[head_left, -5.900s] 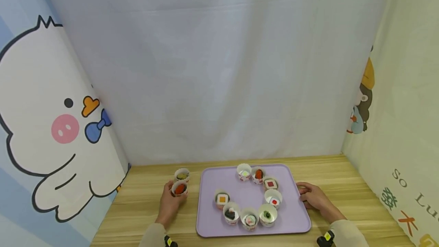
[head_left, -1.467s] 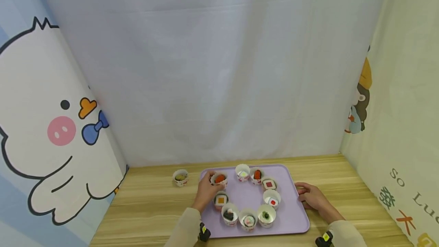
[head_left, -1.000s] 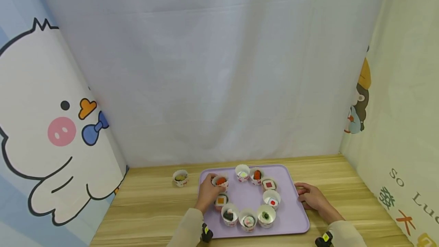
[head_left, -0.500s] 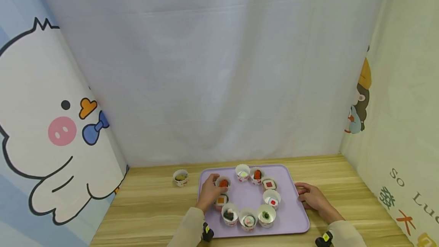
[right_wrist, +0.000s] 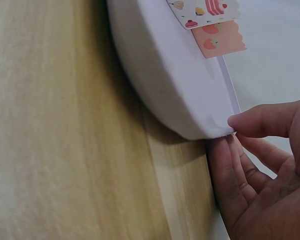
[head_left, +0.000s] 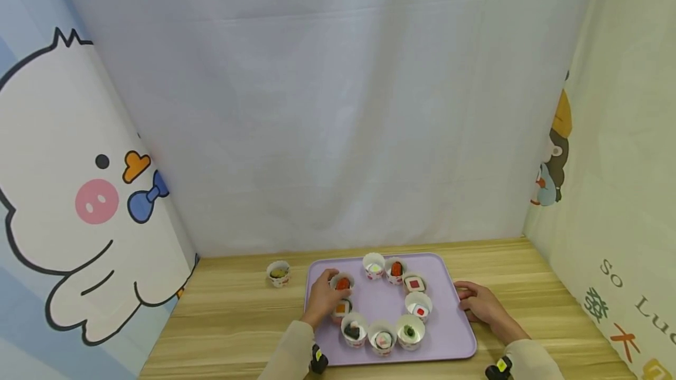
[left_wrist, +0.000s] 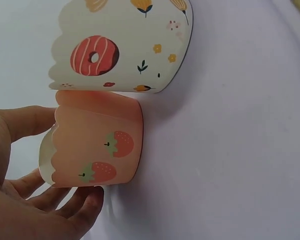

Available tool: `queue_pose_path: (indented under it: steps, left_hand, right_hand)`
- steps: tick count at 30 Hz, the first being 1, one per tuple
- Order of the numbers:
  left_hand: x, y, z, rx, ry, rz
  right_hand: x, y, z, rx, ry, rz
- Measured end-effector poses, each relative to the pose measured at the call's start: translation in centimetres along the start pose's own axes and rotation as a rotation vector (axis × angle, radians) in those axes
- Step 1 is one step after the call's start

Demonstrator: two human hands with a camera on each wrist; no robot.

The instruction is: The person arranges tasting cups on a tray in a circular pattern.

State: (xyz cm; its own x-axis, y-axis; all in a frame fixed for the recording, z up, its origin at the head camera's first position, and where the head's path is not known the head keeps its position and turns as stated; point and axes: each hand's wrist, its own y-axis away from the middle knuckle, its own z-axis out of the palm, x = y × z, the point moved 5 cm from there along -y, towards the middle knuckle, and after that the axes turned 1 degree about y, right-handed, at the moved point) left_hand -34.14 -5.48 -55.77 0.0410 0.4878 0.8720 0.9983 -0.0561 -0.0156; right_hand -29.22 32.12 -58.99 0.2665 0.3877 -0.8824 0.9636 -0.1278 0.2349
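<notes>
On the left part of the lilac tray (head_left: 380, 298), my left hand (head_left: 323, 298) holds a paper cup with red-topped sushi (head_left: 342, 283), thumb at its right side and fingers at its left. Just nearer stands a pink strawberry-print cup (left_wrist: 97, 142) with an orange-centred piece; in the left wrist view it hides most of the held cup. A white doughnut-print cup (left_wrist: 124, 45) is beside it. At the tray's right edge, my right hand (head_left: 483, 305) pinches the rim between thumb (right_wrist: 260, 120) above and fingers below.
More paper cups with sushi pieces curve round the tray: a cup with a green-topped piece (head_left: 410, 331), a cup with a red square (head_left: 414, 284) and several others. A cup with a yellowish piece (head_left: 278, 273) stands on the wooden table (head_left: 227, 309) left of the tray.
My left hand has brought the red-topped cup from the table at the left onto the tray, then slightly right and nearer. My right hand stays at the tray's edge.
</notes>
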Motion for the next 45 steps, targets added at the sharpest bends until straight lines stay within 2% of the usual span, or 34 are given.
queue_pose_path:
  steps: [7,20,45]
  left_hand:
    - [-0.5,0.0,-0.1,-0.020,-0.005,-0.007]
    - [-0.8,0.1,-0.4,-0.056,0.005,0.037]
    - [-1.8,0.2,-1.0,-0.062,0.025,0.054]
  right_hand:
    - [0.0,0.0,0.0,0.001,0.011,0.002]
    - [-0.3,0.1,0.0,0.002,0.021,0.004]
    - [-0.3,0.2,0.0,0.006,0.028,0.005]
